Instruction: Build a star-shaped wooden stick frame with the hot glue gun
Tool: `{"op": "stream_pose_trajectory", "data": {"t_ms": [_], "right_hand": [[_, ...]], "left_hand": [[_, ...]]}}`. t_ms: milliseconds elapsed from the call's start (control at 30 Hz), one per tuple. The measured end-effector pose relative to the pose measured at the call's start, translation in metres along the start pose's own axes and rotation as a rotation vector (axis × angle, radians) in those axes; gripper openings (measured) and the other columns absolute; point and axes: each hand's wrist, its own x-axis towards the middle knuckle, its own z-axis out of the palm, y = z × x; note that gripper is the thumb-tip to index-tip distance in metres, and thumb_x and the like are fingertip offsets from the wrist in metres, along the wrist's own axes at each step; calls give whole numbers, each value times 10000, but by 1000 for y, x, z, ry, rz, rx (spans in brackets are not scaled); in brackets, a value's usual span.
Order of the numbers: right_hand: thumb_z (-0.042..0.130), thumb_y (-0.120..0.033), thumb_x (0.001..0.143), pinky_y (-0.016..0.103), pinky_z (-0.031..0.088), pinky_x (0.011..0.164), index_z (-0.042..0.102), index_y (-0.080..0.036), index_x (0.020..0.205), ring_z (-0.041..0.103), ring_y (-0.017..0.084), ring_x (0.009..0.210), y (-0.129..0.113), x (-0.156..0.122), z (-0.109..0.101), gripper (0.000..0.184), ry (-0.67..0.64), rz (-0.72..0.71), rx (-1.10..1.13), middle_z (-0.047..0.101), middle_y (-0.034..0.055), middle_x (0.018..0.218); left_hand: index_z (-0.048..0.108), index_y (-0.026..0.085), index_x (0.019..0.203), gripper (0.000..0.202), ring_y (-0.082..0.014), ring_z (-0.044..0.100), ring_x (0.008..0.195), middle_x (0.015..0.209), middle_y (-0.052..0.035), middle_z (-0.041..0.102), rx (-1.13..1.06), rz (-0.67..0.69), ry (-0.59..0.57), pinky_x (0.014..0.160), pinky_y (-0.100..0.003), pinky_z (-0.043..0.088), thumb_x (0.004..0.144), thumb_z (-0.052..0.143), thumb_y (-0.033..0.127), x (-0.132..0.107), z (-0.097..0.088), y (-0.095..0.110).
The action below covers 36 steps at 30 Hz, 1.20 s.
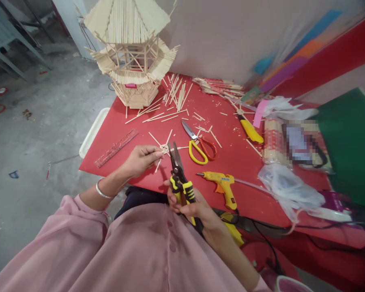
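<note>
Between the fingertips of my left hand (pixel 142 160) is a small star-shaped stick frame (pixel 164 148), with thin wooden arms spreading from a round centre. My right hand (pixel 197 213) is wrapped round the yellow and black handles of a pair of snips (pixel 179 168). Their dark blades point away from me, a little apart, right beside the frame's centre. Whether a stick lies between the blades I cannot tell. Just beyond them, scissors (pixel 197 144) with one yellow and one red handle lie on the red table (pixel 170 188).
A pagoda model of sticks (pixel 130 56) stands at the back left. Loose sticks (pixel 178 95) lie beside it. A clear ruler (pixel 116 148) is at left. Rightward are a yellow glue gun (pixel 222 182) with its cord, a yellow-handled knife (pixel 251 129), stick packs (pixel 273 142) and a plastic bag (pixel 288 186).
</note>
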Motion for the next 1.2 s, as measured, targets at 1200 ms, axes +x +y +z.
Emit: {"op": "stream_pose_trajectory", "data": {"t_ms": [1200], "right_hand": [[690, -507, 709, 481, 492, 906, 573, -209, 1367, 638, 366, 1072, -107, -4, -61, 732, 892, -102, -1605, 678, 158, 1185]], "left_hand": [[651, 168, 710, 121, -48, 417, 386, 523, 34, 608, 234, 9, 264, 406, -195, 316, 778, 728, 232, 68, -19, 1]]}}
